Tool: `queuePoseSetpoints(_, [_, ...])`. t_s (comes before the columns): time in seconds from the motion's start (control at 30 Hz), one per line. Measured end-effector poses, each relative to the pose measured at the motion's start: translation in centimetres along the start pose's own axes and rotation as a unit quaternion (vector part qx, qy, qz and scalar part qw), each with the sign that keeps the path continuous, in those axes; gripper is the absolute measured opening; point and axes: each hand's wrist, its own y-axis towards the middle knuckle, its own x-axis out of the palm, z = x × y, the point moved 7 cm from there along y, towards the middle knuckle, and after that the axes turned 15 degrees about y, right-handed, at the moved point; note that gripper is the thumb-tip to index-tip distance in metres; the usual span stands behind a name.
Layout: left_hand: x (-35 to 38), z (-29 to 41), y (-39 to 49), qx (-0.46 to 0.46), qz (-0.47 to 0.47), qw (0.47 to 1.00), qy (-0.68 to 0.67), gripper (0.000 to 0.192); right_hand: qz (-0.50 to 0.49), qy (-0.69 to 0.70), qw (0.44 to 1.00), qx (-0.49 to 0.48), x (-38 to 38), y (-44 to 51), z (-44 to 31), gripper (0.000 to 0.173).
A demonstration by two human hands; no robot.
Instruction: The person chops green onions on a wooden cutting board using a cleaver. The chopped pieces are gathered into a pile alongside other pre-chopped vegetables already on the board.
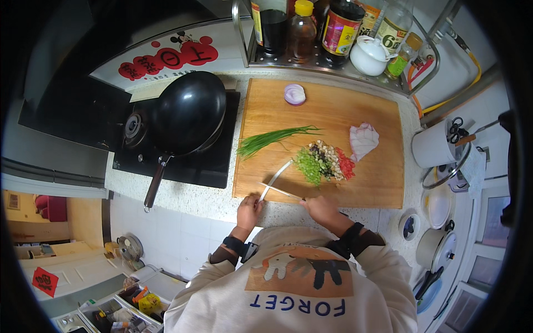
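My right hand (pixel 320 210) grips a knife (pixel 281 191) near the front edge of the wooden cutting board (pixel 374 187). Its thin blade points left and crosses a long white stalk (pixel 275 178), perhaps scallion. My left hand (pixel 250 208) holds the stalk's near end at the board's edge. Beyond the stalk lies a pile of chopped green pieces (pixel 308 165), touching diced pale and dark pieces (pixel 327 156) and chopped red pieces (pixel 345 165). A bunch of thin green stalks (pixel 270 140) lies at the left, a cut purple onion (pixel 295 95) at the back, and a pale pink-white piece (pixel 364 140) at the right.
A black wok (pixel 189 112) sits on the gas stove (pixel 208 175) at the left, its handle projecting forward. Bottles (pixel 302 35) and a white lidded jar (pixel 369 56) stand on a metal rack behind. At the right are a white utensil holder (pixel 433 143), a small bowl (pixel 409 227) and a lidded pot (pixel 435 249).
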Motion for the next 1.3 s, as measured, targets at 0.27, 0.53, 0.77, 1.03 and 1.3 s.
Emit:
queuePoseSetpoints(0.27, [-0.3,-0.4,-0.3,-0.014,-0.02,0.999,-0.023,0.017,-0.013,0.085,0.996,-0.036,1.9,3.4,-0.2,0.044])
queuePoseSetpoints(0.53, [-5.4,-2.0,4.0,-0.041,0.039,0.996,-0.067,0.018,0.01,0.303,0.952,0.032,0.7,3.0,4.1,0.056])
queuePoseSetpoints(0.77, [-1.0,3.4,12.8,0.042,0.024,0.999,-0.012,0.022,0.122,0.424,0.892,0.094,-2.9,-1.6,6.8,0.048])
queuePoseSetpoints(1.03, [1.4,6.2,11.4,0.162,0.047,0.982,0.083,0.035,0.169,0.428,0.876,0.147,-2.8,-5.4,9.0,0.046])
queuePoseSetpoints(1.3, [1.1,5.0,5.9,0.137,-0.022,0.988,0.064,0.036,0.205,0.164,0.964,0.032,-3.1,-2.9,5.1,0.043])
